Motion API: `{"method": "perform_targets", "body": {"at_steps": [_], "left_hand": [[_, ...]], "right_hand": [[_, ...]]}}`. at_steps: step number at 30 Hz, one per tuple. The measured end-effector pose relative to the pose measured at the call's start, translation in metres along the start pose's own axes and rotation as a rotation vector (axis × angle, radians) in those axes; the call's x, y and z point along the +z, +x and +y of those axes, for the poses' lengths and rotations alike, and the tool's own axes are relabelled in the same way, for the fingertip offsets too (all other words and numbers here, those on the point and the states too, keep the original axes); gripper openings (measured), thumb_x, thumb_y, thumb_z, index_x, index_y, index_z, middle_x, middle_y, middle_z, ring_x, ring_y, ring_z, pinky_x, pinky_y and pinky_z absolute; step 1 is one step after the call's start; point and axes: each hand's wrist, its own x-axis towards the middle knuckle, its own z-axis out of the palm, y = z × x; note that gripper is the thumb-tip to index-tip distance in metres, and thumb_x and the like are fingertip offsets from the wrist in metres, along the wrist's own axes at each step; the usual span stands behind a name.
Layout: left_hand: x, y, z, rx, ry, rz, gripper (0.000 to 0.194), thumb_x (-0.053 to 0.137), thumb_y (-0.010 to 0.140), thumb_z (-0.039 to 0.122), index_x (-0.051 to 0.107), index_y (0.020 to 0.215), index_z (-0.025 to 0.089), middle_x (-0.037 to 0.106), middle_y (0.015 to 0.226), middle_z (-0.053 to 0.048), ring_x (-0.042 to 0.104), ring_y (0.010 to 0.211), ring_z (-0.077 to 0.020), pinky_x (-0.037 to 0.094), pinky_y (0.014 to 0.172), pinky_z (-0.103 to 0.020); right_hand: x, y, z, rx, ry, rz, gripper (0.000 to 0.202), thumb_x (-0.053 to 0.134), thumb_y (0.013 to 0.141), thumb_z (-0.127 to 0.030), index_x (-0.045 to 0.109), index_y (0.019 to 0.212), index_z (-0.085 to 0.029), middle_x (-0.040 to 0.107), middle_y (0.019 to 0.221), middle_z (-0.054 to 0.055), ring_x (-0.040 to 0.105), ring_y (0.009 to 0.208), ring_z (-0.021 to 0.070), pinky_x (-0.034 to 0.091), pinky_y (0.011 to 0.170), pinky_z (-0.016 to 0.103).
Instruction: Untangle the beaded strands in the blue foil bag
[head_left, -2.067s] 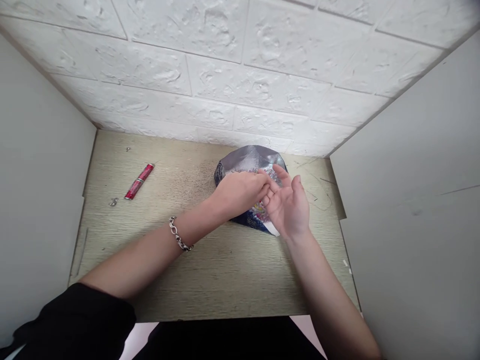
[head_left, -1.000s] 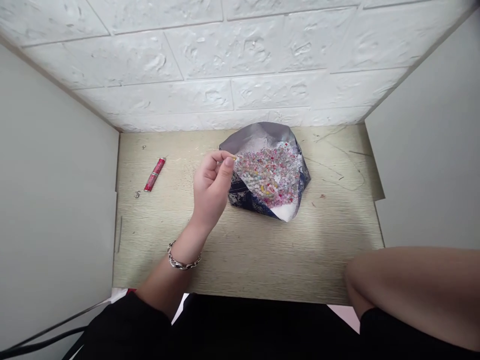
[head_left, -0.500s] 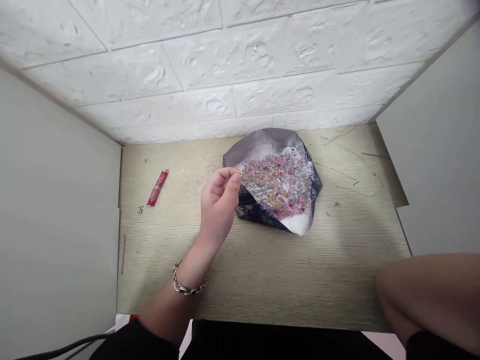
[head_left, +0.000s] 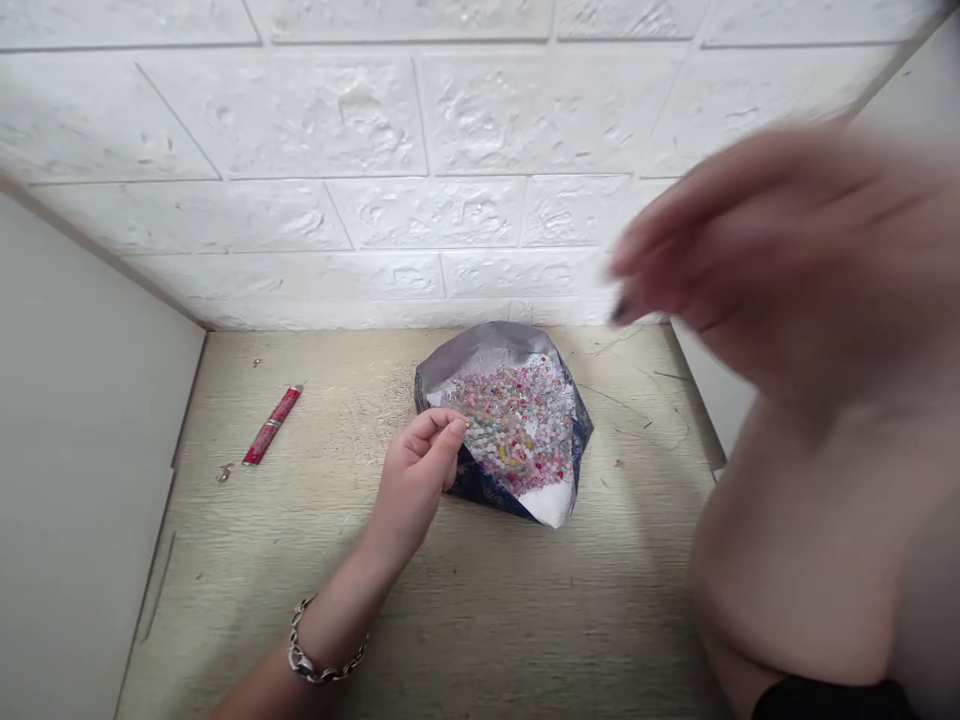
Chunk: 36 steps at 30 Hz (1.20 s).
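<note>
My left hand (head_left: 420, 468), with a chain bracelet (head_left: 304, 660) at the wrist, pinches a small yellow bead (head_left: 466, 424) between thumb and fingertips. It is held at the left edge of an open dark-blue pouch (head_left: 480, 345) with a grey lining. Inside the pouch lies a heap of loose beads (head_left: 525, 400) in pink, red, clear and pale colours, some yellow among them. Raised high at the right, close to the camera, my right hand (head_left: 772, 260) is smeared by motion. A dark spot shows at its fingertips; whether it holds anything cannot be made out.
Left on the wooden tabletop (head_left: 300, 570) lies a red tube-like stick (head_left: 274, 425) with a metallic band. Small metal bits (head_left: 225, 471) lie beside it. Thin threads (head_left: 622, 400) trail right of the pouch. White brick-patterned wall (head_left: 375, 120) behind, pale panels on both sides.
My right hand has swung up into view at the right, from below where only the arm showed. The view has tilted upward. My left hand keeps its pinch beside the pouch.
</note>
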Motion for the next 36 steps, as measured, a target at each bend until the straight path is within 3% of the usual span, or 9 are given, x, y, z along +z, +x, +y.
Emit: {"method": "perform_targets", "body": {"at_steps": [2, 6, 12, 19, 23, 26, 29, 32, 36], "left_hand": [[0.0, 0.0, 0.0, -0.026, -0.02, -0.007, 0.019, 0.057, 0.074, 0.035, 0.05, 0.071, 0.017, 0.025, 0.043, 0.01, 0.019, 0.036, -0.0017, 0.014, 0.036, -0.016], [-0.001, 0.002, -0.004, -0.032, -0.032, 0.033, 0.023, 0.061, 0.07, 0.036, 0.052, 0.067, 0.015, 0.026, 0.041, 0.01, 0.019, 0.037, -0.0011, 0.015, 0.036, -0.015], [-0.001, 0.007, -0.01, -0.063, -0.055, 0.068, 0.026, 0.065, 0.066, 0.037, 0.054, 0.063, 0.013, 0.027, 0.039, 0.01, 0.018, 0.036, -0.0007, 0.014, 0.036, -0.015], [0.0, 0.01, -0.006, -0.208, -0.11, 0.056, 0.027, 0.067, 0.061, 0.037, 0.053, 0.06, 0.014, 0.024, 0.036, 0.011, 0.015, 0.034, -0.0006, 0.011, 0.034, -0.015], [-0.002, 0.014, -0.006, -0.231, 0.0, 0.058, 0.025, 0.066, 0.062, 0.038, 0.061, 0.068, 0.014, 0.023, 0.036, 0.011, 0.015, 0.032, -0.0011, 0.011, 0.033, -0.016], [-0.006, 0.015, -0.006, -0.116, 0.283, 0.051, 0.025, 0.063, 0.066, 0.038, 0.068, 0.075, 0.015, 0.045, 0.039, 0.006, 0.035, 0.036, -0.0045, 0.026, 0.036, -0.017], [-0.009, 0.015, -0.006, 0.075, 0.605, 0.034, 0.023, 0.059, 0.071, 0.036, 0.07, 0.081, 0.019, 0.07, 0.075, -0.002, 0.06, 0.069, -0.0135, 0.045, 0.062, -0.023], [-0.011, 0.013, -0.006, 0.216, 0.883, -0.015, 0.026, 0.05, 0.078, 0.036, 0.069, 0.088, 0.021, 0.07, 0.087, -0.003, 0.062, 0.077, -0.0158, 0.045, 0.068, -0.025], [-0.012, 0.009, -0.004, 0.339, 1.162, -0.086, 0.029, 0.042, 0.082, 0.036, 0.064, 0.072, 0.018, 0.059, 0.055, 0.002, 0.047, 0.047, -0.009, 0.034, 0.049, -0.021]], "right_hand": [[0.017, 0.005, 0.015, 0.166, -0.539, -0.428, 0.012, 0.054, 0.07, -0.019, 0.065, 0.065, -0.018, 0.062, 0.061, -0.004, 0.056, 0.06, 0.0093, 0.042, 0.056, 0.024], [0.042, 0.012, 0.054, 0.205, -1.069, -0.759, 0.027, 0.052, 0.074, -0.036, 0.051, 0.054, -0.018, 0.05, 0.052, -0.003, 0.039, 0.045, 0.0076, 0.027, 0.041, 0.023], [0.045, 0.019, 0.072, 0.198, -1.25, -0.925, 0.026, 0.045, 0.077, -0.031, 0.042, 0.055, -0.017, 0.049, 0.058, 0.0, 0.036, 0.049, 0.0077, 0.024, 0.044, 0.024], [0.037, 0.024, 0.079, 0.186, -1.199, -0.95, 0.019, 0.044, 0.074, -0.029, 0.048, 0.059, -0.017, 0.047, 0.057, -0.003, 0.037, 0.051, 0.0065, 0.025, 0.047, 0.023], [0.033, 0.03, 0.084, 0.235, -1.22, -0.94, 0.015, 0.046, 0.071, -0.024, 0.051, 0.059, -0.017, 0.048, 0.057, -0.003, 0.038, 0.051, 0.007, 0.025, 0.046, 0.023], [0.027, 0.035, 0.089, 0.262, -1.382, -0.748, 0.015, 0.045, 0.071, -0.021, 0.054, 0.06, -0.017, 0.053, 0.06, 0.0, 0.041, 0.051, 0.0086, 0.027, 0.046, 0.024], [0.021, 0.04, 0.096, 0.281, -1.509, -0.594, 0.016, 0.045, 0.073, -0.022, 0.06, 0.072, -0.017, 0.061, 0.073, 0.005, 0.051, 0.062, 0.0126, 0.033, 0.052, 0.024], [0.017, 0.042, 0.103, 0.299, -1.562, -0.569, 0.02, 0.048, 0.075, -0.023, 0.062, 0.086, -0.016, 0.064, 0.087, 0.009, 0.057, 0.077, 0.0177, 0.037, 0.059, 0.025], [0.018, 0.043, 0.111, 0.323, -1.561, -0.584, 0.028, 0.049, 0.075, -0.021, 0.06, 0.1, -0.017, 0.062, 0.101, 0.011, 0.057, 0.089, 0.0211, 0.041, 0.063, 0.027]]}}
